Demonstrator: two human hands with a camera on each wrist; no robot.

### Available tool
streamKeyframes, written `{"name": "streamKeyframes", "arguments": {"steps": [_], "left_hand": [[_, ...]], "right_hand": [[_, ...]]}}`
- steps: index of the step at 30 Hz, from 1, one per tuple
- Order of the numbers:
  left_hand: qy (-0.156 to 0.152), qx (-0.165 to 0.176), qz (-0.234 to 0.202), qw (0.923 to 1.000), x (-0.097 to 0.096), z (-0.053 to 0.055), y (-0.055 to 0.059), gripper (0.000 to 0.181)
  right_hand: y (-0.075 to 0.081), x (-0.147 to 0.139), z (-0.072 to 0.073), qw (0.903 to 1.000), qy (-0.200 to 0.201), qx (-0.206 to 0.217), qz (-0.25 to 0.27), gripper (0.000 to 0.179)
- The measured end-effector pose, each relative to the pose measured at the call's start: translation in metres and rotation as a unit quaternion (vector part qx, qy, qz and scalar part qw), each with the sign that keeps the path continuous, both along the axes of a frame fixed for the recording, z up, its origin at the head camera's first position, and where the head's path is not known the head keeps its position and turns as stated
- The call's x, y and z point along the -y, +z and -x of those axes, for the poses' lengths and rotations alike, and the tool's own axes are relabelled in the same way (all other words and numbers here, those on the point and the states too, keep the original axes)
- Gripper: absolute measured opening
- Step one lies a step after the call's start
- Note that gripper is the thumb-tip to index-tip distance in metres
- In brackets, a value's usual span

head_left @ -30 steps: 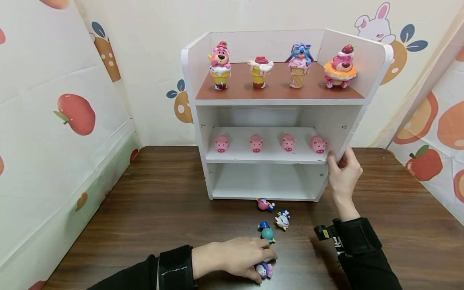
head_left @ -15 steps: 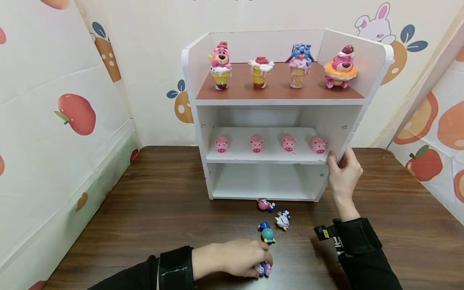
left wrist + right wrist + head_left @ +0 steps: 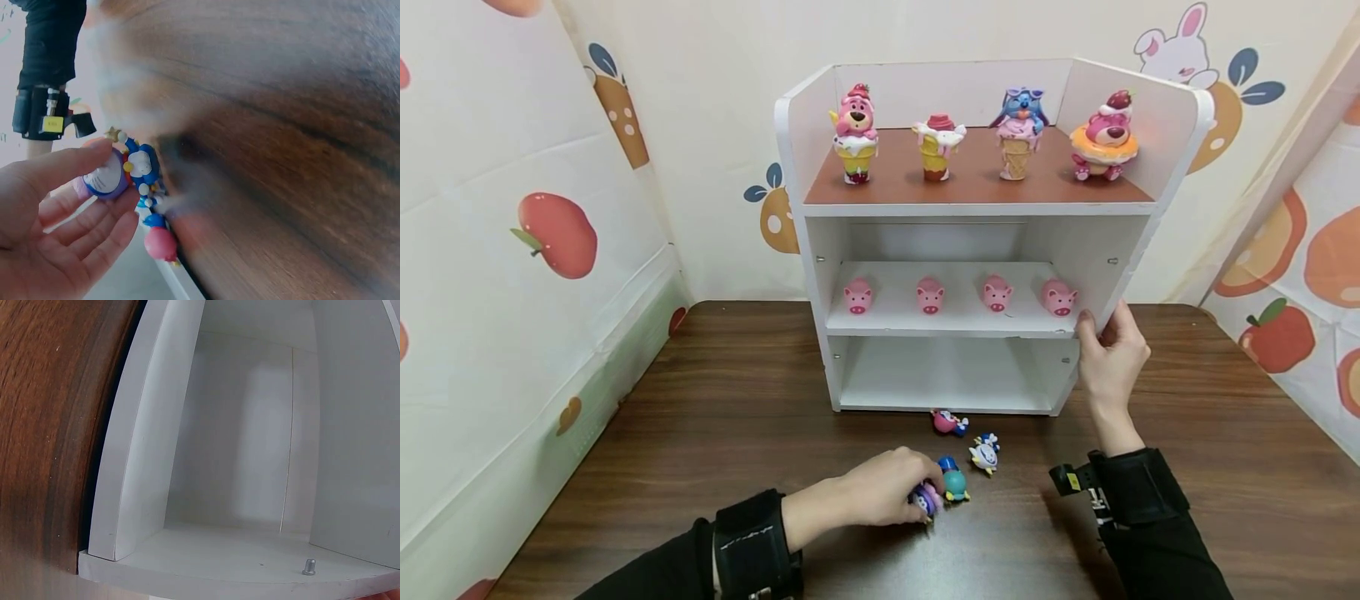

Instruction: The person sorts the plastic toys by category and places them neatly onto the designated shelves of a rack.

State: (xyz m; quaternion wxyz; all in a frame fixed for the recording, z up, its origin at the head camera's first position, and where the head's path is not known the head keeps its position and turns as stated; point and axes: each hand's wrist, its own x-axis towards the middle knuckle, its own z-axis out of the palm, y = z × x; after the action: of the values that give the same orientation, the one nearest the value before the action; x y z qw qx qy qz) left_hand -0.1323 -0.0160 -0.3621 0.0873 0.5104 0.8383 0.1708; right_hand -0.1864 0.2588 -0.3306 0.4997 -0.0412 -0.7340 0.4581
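Observation:
My left hand point(image 3: 883, 490) pinches a small toy figurine point(image 3: 927, 498) with a purple hood between thumb and fingers, low over the table. The left wrist view shows the figurine's whiskered white face, blue body and a small gold star; the thumb point(image 3: 81, 157) lies across its hood. Just right of it is a teal and blue figurine point(image 3: 954, 482). A white and blue figurine point(image 3: 984, 455) and a pink and blue one point(image 3: 946, 422) lie nearer the shelf. My right hand point(image 3: 1112, 358) grips the right side panel of the white shelf unit point(image 3: 951, 210) at its front edge.
Several pink pig figurines point(image 3: 997, 293) stand in a row on the middle board. On the brown top board are ice-cream figurines point(image 3: 856, 142) and a bear in an orange ring point(image 3: 1103, 142). A metal peg point(image 3: 309, 567) sticks out inside the lower compartment. Patterned walls enclose the table point(image 3: 722, 417).
My left hand has closed on the purple-hooded figurine and carried it away from me, toward the shelf and slightly left, beside the teal one. My right hand stays on the side panel.

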Motion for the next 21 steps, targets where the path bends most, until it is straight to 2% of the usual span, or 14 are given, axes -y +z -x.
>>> {"name": "streamKeyframes", "arguments": {"steps": [5, 9, 14, 21], "left_hand": [[0.049, 0.026, -0.027, 0.9981, 0.0026, 0.006, -0.0031, 0.018], [0.075, 0.025, -0.023, 0.9966, 0.0038, 0.0071, -0.0057, 0.02], [0.097, 0.009, -0.018, 0.9951, 0.005, 0.0054, -0.0077, 0.022], [0.117, -0.04, -0.004, 0.9923, 0.0059, -0.0006, -0.0092, 0.026]], "right_hand": [[-0.0005, -0.0004, 0.0009, 1.0, -0.002, -0.001, -0.001, 0.029], [-0.0003, 0.0, 0.0009, 1.0, -0.002, -0.003, -0.003, 0.029], [-0.0001, 0.0004, 0.0008, 1.0, 0.001, -0.003, -0.001, 0.029], [-0.0005, -0.0003, -0.0001, 1.0, 0.003, -0.004, 0.001, 0.03]]}}
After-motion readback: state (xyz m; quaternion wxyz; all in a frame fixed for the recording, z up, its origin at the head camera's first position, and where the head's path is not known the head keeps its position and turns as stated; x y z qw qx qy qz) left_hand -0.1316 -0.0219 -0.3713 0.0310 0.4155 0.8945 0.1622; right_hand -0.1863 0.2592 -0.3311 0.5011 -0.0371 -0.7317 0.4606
